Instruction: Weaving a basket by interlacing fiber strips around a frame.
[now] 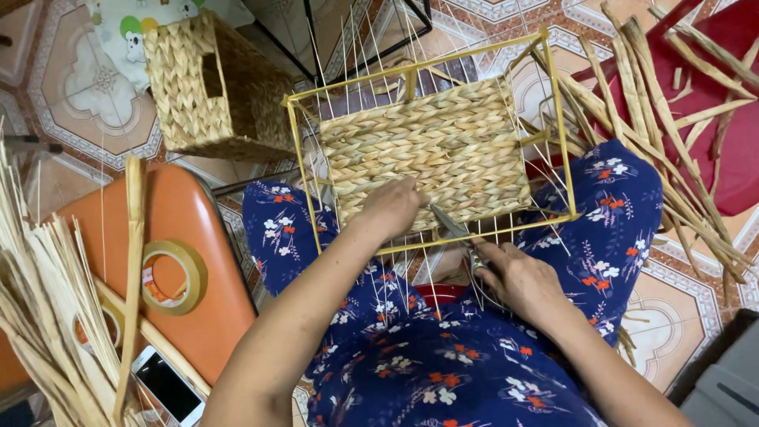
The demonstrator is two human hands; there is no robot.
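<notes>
Nearest the camera, my lap is covered by dark blue cloth printed with red and white flowers (427,372). On it, my right hand (522,281) is closed around the handles of a pair of metal scissors (452,225), whose blades point up and left toward the near edge of the weaving. My left hand (393,207) lies on that near edge, fingers curled down onto the plaited straw; whether it pinches a strand I cannot tell.

The piece itself, a rectangular yellow wire frame holding a panel of woven pale straw (431,146), rests tilted across my knees, with thin white upright stakes (419,273) running out past its rim on the near side.

To my left, an orange padded stool (198,277) carries a roll of brown tape (170,277); a white-edged phone (166,387) and a bundle of loose dry straw strips (47,316) lie just beside it.

Farther off, a finished woven straw box with a handle slot (213,87) stands on the patterned tile floor (79,95), and long flat straw lengths (672,142) fan out across a red mat (739,142) at right.

Risk, as I judge it: the scissor tips sit close to my left fingers and to the stakes, so a careless closing could nick a finger or cut a stake that should stay; the frame, merely balanced on my knees, could also slip.
</notes>
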